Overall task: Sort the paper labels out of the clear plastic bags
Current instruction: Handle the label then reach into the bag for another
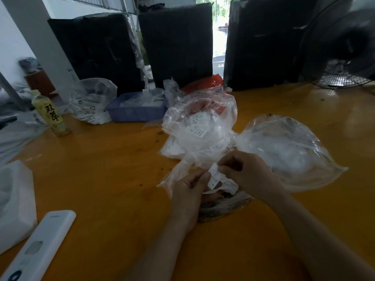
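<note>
Over the orange table, my left hand point(187, 192) and my right hand point(246, 175) meet at a small clear plastic bag point(178, 175). A white paper label point(214, 175) with small print stands between them, and my right hand pinches its top edge. My left hand grips the bag and more white paper below the label. Behind the hands lies a heap of clear bags with labels inside point(199, 128). A large puffed clear bag point(288, 151) lies to the right of the heap.
A blue tray point(134, 115) with plastic and paper stands at the back centre, a clear bag point(91, 100) and a yellow drink bottle point(51, 114) to its left. A white remote point(38, 246) lies front left. Black wrapped bundles point(176, 43) and a fan point(341, 49) line the back.
</note>
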`<state>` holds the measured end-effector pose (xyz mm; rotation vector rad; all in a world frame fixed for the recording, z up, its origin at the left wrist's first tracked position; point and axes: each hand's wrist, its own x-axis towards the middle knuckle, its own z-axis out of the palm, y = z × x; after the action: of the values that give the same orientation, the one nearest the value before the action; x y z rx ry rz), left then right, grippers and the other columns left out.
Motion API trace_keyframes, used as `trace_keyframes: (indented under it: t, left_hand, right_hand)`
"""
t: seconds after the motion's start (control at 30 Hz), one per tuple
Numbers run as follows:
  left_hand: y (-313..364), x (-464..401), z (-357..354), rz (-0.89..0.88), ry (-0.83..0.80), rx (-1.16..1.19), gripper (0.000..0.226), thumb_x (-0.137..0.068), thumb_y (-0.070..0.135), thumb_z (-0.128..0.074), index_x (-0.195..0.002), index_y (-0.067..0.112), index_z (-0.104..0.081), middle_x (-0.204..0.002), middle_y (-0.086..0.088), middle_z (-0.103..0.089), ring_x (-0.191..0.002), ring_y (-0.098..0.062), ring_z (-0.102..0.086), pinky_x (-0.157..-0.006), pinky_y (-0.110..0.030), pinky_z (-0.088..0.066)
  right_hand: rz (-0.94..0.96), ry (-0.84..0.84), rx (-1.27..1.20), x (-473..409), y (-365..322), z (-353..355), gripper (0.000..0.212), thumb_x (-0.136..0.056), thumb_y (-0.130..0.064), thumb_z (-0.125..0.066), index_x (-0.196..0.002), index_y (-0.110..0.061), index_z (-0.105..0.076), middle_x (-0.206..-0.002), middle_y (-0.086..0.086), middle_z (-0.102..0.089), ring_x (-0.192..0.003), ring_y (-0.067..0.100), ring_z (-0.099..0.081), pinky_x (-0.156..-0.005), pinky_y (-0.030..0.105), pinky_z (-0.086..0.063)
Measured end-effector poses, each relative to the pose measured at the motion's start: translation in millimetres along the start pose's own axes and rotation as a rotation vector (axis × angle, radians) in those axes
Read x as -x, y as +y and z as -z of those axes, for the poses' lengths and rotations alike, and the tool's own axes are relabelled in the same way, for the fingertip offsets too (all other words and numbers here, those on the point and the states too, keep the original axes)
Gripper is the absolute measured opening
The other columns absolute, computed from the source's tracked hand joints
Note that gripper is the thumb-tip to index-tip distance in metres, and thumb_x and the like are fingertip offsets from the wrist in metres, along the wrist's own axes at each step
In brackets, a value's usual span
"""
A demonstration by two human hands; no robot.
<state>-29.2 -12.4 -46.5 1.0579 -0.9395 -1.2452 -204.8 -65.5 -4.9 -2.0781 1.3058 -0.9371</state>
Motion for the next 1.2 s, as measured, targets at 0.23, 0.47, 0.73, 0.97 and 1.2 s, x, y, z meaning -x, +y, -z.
trace_keyframes:
  t: [0.23, 0.47, 0.73, 0.97, 1.2]
  left_hand:
    - [2.9, -2.8, 1.1, 0.084, 0.03, 0.113, 0.017, -0.1, 0.031, -0.068, -0.104, 0.037, -0.084, -0.113, 0.0, -0.081, -0.103, -0.032, -0.078, -0.075, -0.033, -0.066]
    - [0.7, -3.3, 2.8, 0.081, 0.018, 0.12, 0.022, -0.091, 0.037, -0.073, -0.109, 0.03, -0.084, -0.117, -0.006, -0.08, -0.102, -0.033, -0.079, -0.07, -0.033, -0.065]
    - [0.7, -3.3, 4.1, 0.09, -0.005, 0.091, 0.023, -0.097, 0.038, -0.07, -0.113, 0.028, -0.083, -0.115, -0.007, -0.08, -0.103, -0.031, -0.078, -0.069, -0.034, -0.065]
    - [1.0, -1.9, 3.2, 0.063, -0.005, 0.05, 0.038, -0.091, 0.042, -0.072, -0.126, 0.028, -0.077, -0.121, -0.002, -0.078, -0.1, -0.032, -0.079, -0.078, -0.047, -0.067]
    - [0.9, -1.3, 1.9, 0.035, -0.003, 0.04, 0.025, -0.086, 0.036, -0.08, -0.092, 0.06, -0.077, -0.111, 0.001, -0.081, -0.103, -0.023, -0.079, -0.07, -0.036, -0.066]
  right_hand:
    - [0.041, -0.06, -0.106, 2.2, -4.4, -1.6, 0.01, -0.095, -0.036, -0.07, -0.103, -0.031, -0.072, -0.089, -0.033, -0.065, -0.075, -0.006, -0.063, -0.062, 0.008, -0.046]
    - [0.03, -0.041, -0.106, 2.8, -2.3, -4.6, 0.007, -0.093, -0.029, -0.075, -0.098, -0.033, -0.072, -0.091, -0.026, -0.067, -0.082, 0.002, -0.066, -0.072, 0.016, -0.054]
    - [-0.006, -0.107, -0.172, 4.1, -4.4, -8.0, 0.003, -0.095, -0.032, -0.072, -0.097, -0.034, -0.073, -0.091, -0.025, -0.069, -0.083, 0.0, -0.068, -0.07, 0.016, -0.054]
    - [-0.045, -0.257, -0.143, -0.4, -12.1, -5.2, 0.017, -0.1, -0.038, -0.064, -0.113, -0.04, -0.054, -0.082, -0.012, -0.071, -0.065, 0.005, -0.065, -0.058, 0.018, -0.05]
    - [-0.08, -0.22, -0.078, -11.7, -11.1, 8.3, 0.012, -0.099, -0.029, -0.067, -0.106, -0.038, -0.062, -0.08, -0.012, -0.074, -0.065, 0.007, -0.068, -0.057, 0.02, -0.052]
